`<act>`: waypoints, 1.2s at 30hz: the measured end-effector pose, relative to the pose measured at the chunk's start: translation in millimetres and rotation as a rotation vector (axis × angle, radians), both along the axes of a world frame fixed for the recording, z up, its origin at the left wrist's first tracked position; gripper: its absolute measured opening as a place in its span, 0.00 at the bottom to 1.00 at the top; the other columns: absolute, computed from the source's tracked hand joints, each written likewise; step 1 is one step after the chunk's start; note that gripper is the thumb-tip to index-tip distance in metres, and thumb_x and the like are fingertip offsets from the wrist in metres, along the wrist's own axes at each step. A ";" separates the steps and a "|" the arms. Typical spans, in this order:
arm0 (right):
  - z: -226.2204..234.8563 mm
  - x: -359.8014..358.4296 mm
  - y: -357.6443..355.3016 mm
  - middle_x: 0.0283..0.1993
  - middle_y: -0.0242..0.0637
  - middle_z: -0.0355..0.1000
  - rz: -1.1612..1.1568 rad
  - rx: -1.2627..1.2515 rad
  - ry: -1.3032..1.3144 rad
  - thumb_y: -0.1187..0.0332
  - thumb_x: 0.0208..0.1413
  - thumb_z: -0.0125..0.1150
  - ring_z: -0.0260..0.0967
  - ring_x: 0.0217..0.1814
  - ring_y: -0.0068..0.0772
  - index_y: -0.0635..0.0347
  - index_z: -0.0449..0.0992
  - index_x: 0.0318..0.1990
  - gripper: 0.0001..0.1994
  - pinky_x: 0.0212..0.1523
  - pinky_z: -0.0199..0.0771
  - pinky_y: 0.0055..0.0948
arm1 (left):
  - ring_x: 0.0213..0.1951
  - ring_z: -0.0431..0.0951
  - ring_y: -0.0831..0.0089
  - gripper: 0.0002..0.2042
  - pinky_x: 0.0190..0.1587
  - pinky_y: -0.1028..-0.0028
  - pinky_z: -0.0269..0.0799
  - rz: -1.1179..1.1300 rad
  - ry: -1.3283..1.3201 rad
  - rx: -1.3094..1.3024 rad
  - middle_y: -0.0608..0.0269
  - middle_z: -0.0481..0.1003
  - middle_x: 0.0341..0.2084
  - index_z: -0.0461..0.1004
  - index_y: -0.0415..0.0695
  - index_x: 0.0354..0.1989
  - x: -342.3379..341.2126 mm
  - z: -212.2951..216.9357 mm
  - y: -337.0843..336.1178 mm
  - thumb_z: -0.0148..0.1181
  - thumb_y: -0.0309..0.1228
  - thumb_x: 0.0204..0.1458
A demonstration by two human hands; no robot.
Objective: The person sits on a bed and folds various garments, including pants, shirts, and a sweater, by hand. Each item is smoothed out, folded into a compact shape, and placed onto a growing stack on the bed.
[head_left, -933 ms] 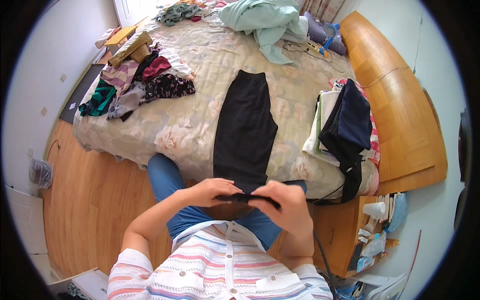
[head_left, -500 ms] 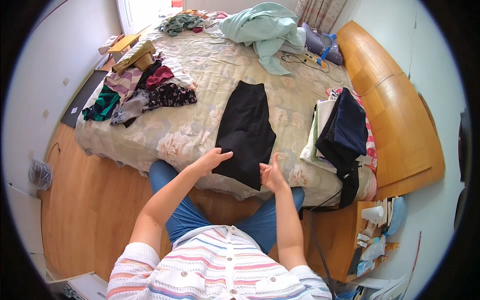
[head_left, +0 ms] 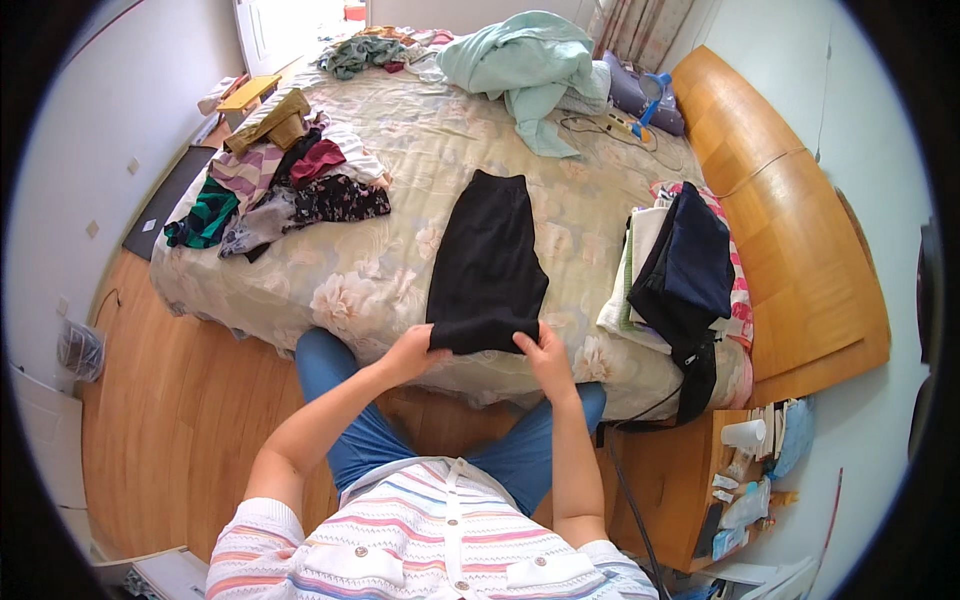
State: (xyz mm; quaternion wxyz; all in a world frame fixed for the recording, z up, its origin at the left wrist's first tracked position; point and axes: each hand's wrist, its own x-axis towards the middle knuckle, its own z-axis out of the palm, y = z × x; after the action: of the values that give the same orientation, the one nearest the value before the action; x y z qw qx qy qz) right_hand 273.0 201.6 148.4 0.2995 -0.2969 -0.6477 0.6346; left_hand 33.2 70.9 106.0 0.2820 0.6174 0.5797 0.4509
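Black trousers (head_left: 487, 250) lie lengthwise on the bed in front of me, folded so the legs overlap, with the waistband at the far end. At their near end, my left hand (head_left: 410, 354) grips the left corner of the leg bottoms. My right hand (head_left: 547, 358) pinches the right corner, thumb on top of the cloth. Between both hands the near edge is lifted and slightly rolled. The fingers under the cloth are partly hidden.
A jumbled clothes pile (head_left: 290, 180) covers the bed's left side. Folded clothes (head_left: 685, 260) are stacked at the right, by the wooden headboard (head_left: 790, 230). Farther back lie a mint-green quilt (head_left: 520, 65) and a blue handheld fan (head_left: 652, 92). A cluttered cabinet (head_left: 690, 480) stands at near right.
My left hand has come down to the trousers' near left corner. My right hand, loosely open before, now grips the right corner. The near edge has been raised and folded back slightly.
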 end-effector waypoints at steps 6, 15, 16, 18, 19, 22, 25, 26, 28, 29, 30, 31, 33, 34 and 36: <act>166.0 -48.3 106.6 0.25 0.43 0.65 -0.350 0.772 -0.064 0.56 0.55 0.65 0.59 0.28 0.29 0.67 0.72 0.36 0.19 0.29 0.61 0.36 | 0.36 0.77 0.47 0.14 0.37 0.59 0.71 0.318 0.399 0.305 0.43 0.76 0.30 0.76 0.40 0.40 -65.6 181.0 105.6 0.61 0.39 0.55; 485.2 -59.7 111.0 0.37 0.33 0.75 -0.445 1.153 0.233 0.57 0.62 0.58 0.69 0.40 0.21 0.58 0.77 0.49 0.17 0.41 0.68 0.24 | 0.47 0.77 0.70 0.21 0.54 0.71 0.70 -0.017 0.123 0.750 0.55 0.77 0.47 0.70 0.39 0.58 -64.4 503.5 122.6 0.55 0.37 0.61; 497.7 -54.5 118.4 0.38 0.33 0.75 -0.432 1.143 0.203 0.57 0.62 0.58 0.69 0.40 0.22 0.57 0.77 0.50 0.16 0.42 0.69 0.23 | 0.45 0.77 0.70 0.19 0.51 0.71 0.71 0.014 0.131 0.633 0.56 0.78 0.43 0.71 0.39 0.56 -59.8 517.5 123.2 0.55 0.36 0.61; 516.6 -53.7 112.0 0.36 0.32 0.74 -0.317 1.074 0.244 0.60 0.61 0.58 0.69 0.36 0.23 0.59 0.76 0.46 0.13 0.38 0.68 0.23 | 0.40 0.78 0.70 0.16 0.45 0.71 0.73 0.096 0.165 0.385 0.59 0.79 0.37 0.74 0.39 0.52 -56.0 539.6 117.9 0.54 0.35 0.61; 519.1 -57.0 104.5 0.33 0.30 0.73 -0.213 1.011 0.310 0.62 0.60 0.58 0.68 0.32 0.22 0.62 0.76 0.43 0.12 0.33 0.67 0.23 | 0.38 0.77 0.72 0.14 0.41 0.72 0.73 -0.009 -0.036 0.475 0.59 0.79 0.36 0.75 0.38 0.49 -55.4 542.0 112.9 0.55 0.34 0.60; 509.8 -43.9 143.3 0.43 0.37 0.75 -0.210 1.039 0.181 0.52 0.61 0.58 0.72 0.48 0.30 0.59 0.74 0.54 0.22 0.49 0.70 0.27 | 0.39 0.77 0.72 0.14 0.41 0.72 0.73 -0.006 -0.048 0.461 0.58 0.79 0.38 0.75 0.37 0.49 -42.0 530.7 98.0 0.56 0.32 0.59; 497.8 -38.6 140.3 0.46 0.40 0.74 -0.069 0.849 0.068 0.51 0.61 0.58 0.71 0.52 0.31 0.66 0.71 0.54 0.26 0.57 0.69 0.29 | 0.42 0.77 0.70 0.16 0.47 0.71 0.72 -0.067 -0.140 0.480 0.57 0.78 0.40 0.75 0.36 0.50 -37.9 513.3 103.2 0.59 0.33 0.57; 493.5 -37.5 134.8 0.46 0.40 0.74 -0.053 0.780 0.090 0.52 0.62 0.57 0.70 0.53 0.32 0.67 0.71 0.53 0.25 0.57 0.69 0.29 | 0.44 0.77 0.69 0.17 0.50 0.72 0.70 0.020 -0.204 0.490 0.57 0.78 0.40 0.75 0.36 0.50 -38.1 507.3 107.4 0.61 0.35 0.57; 488.0 -39.5 111.3 0.47 0.40 0.74 0.006 0.689 0.141 0.54 0.65 0.52 0.70 0.54 0.33 0.68 0.70 0.53 0.22 0.59 0.69 0.31 | 0.50 0.75 0.66 0.20 0.56 0.71 0.67 0.046 -0.336 0.476 0.55 0.77 0.44 0.73 0.32 0.51 -47.7 507.2 103.1 0.64 0.34 0.55; 486.4 -43.2 103.0 0.47 0.40 0.74 0.036 0.645 0.162 0.55 0.66 0.51 0.70 0.54 0.33 0.68 0.71 0.53 0.22 0.59 0.69 0.32 | 0.47 0.76 0.66 0.19 0.52 0.71 0.70 0.068 -0.378 0.520 0.54 0.77 0.42 0.74 0.33 0.50 -48.6 505.0 101.7 0.65 0.35 0.55; 484.1 -43.1 98.3 0.48 0.40 0.74 0.057 0.601 0.181 0.55 0.66 0.50 0.70 0.55 0.33 0.68 0.71 0.53 0.22 0.59 0.69 0.32 | 0.45 0.77 0.65 0.18 0.49 0.71 0.72 0.080 -0.421 0.560 0.53 0.78 0.41 0.75 0.34 0.48 -41.2 500.7 98.4 0.65 0.35 0.54; 483.0 -42.5 97.5 0.48 0.40 0.74 0.078 0.557 0.199 0.55 0.67 0.49 0.70 0.55 0.34 0.68 0.71 0.53 0.21 0.59 0.69 0.33 | 0.43 0.78 0.65 0.18 0.46 0.71 0.74 0.092 -0.464 0.600 0.52 0.78 0.40 0.76 0.36 0.47 -36.5 499.0 96.9 0.66 0.35 0.53; 484.0 -40.6 114.7 0.49 0.40 0.74 0.098 0.618 0.090 0.53 0.64 0.54 0.71 0.54 0.30 0.67 0.70 0.56 0.25 0.58 0.70 0.30 | 0.45 0.76 0.68 0.21 0.48 0.72 0.74 0.130 -0.425 0.615 0.51 0.76 0.42 0.72 0.33 0.52 -33.6 498.5 93.3 0.65 0.33 0.54; 483.7 -39.5 118.2 0.48 0.40 0.74 0.046 0.672 0.020 0.53 0.64 0.55 0.72 0.52 0.29 0.66 0.70 0.56 0.24 0.57 0.71 0.29 | 0.42 0.77 0.71 0.22 0.47 0.73 0.74 0.176 -0.343 0.630 0.52 0.76 0.42 0.70 0.34 0.54 -29.5 496.1 87.1 0.63 0.36 0.56; 483.2 -36.6 118.1 0.44 0.40 0.75 -0.057 0.768 -0.108 0.52 0.62 0.57 0.73 0.49 0.29 0.65 0.71 0.55 0.24 0.54 0.73 0.27 | 0.41 0.77 0.72 0.20 0.46 0.73 0.74 0.176 -0.265 0.607 0.54 0.76 0.42 0.70 0.35 0.55 -34.0 495.0 81.1 0.59 0.35 0.58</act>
State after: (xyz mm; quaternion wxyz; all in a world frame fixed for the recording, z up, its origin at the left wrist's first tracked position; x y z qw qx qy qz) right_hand 236.4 319.7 631.6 0.3719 -0.2138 -0.8445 0.3206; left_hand -0.8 152.0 601.0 0.1183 0.5568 0.4287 0.7016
